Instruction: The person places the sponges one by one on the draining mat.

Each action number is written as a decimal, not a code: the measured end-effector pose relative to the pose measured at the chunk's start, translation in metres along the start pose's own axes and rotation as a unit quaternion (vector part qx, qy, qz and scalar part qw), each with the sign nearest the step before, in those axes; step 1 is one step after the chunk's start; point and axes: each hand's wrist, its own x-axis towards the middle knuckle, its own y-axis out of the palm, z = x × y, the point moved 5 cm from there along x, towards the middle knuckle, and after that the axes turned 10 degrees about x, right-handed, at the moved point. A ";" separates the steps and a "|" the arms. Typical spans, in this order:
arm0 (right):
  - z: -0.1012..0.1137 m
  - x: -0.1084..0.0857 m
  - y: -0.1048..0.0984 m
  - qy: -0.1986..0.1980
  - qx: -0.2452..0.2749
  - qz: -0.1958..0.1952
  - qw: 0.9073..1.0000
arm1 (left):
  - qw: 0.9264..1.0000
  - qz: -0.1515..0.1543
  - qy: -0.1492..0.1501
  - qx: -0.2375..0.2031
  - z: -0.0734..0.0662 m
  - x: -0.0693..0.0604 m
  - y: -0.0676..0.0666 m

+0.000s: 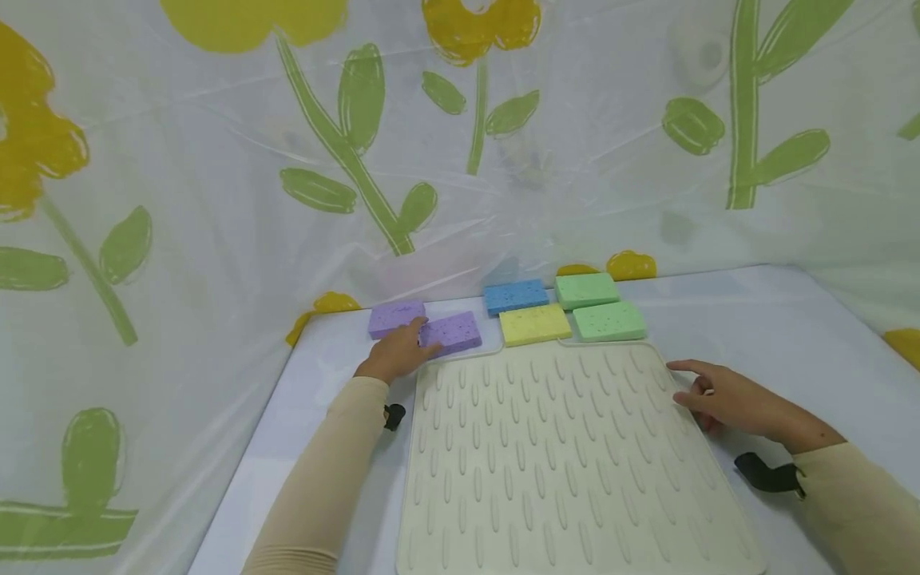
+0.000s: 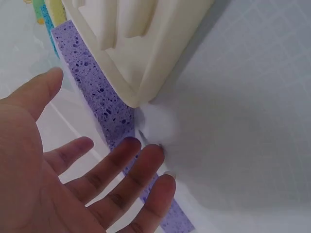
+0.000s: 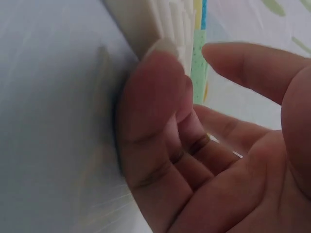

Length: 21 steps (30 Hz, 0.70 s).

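Two purple sponges lie at the back left of the table. My left hand [image 1: 397, 351] is at the nearer purple sponge [image 1: 454, 333], its fingers spread and relaxed; the other purple sponge [image 1: 394, 318] lies just behind. In the left wrist view the fingers [image 2: 127, 187] overlap the purple sponges; whether they touch is unclear. A cream ribbed mat [image 1: 532, 447] lies in the middle. My right hand [image 1: 740, 403] is beside the mat's right edge, index finger extended and the others loosely curled, holding nothing. In the right wrist view the mat's edge [image 3: 141, 24] shows behind the fingertips.
Behind the mat lie a blue sponge [image 1: 516, 296], a yellow sponge [image 1: 535, 324] and two green sponges, one farther back [image 1: 585, 290] and one nearer [image 1: 609, 320]. A floral curtain [image 1: 575, 184] hangs at the back of the white table [image 1: 733, 311].
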 end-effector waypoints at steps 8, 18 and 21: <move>-0.005 0.000 0.000 -0.014 0.026 0.034 0.999 | 1.000 0.006 0.000 -0.007 -0.010 0.004 0.005; -0.006 -0.001 -0.001 -0.040 0.020 0.056 0.997 | 1.000 0.001 0.000 0.029 -0.013 0.011 0.008; -0.008 0.000 -0.001 -0.028 0.027 0.056 0.998 | 0.999 -0.004 -0.001 0.043 -0.012 0.011 0.010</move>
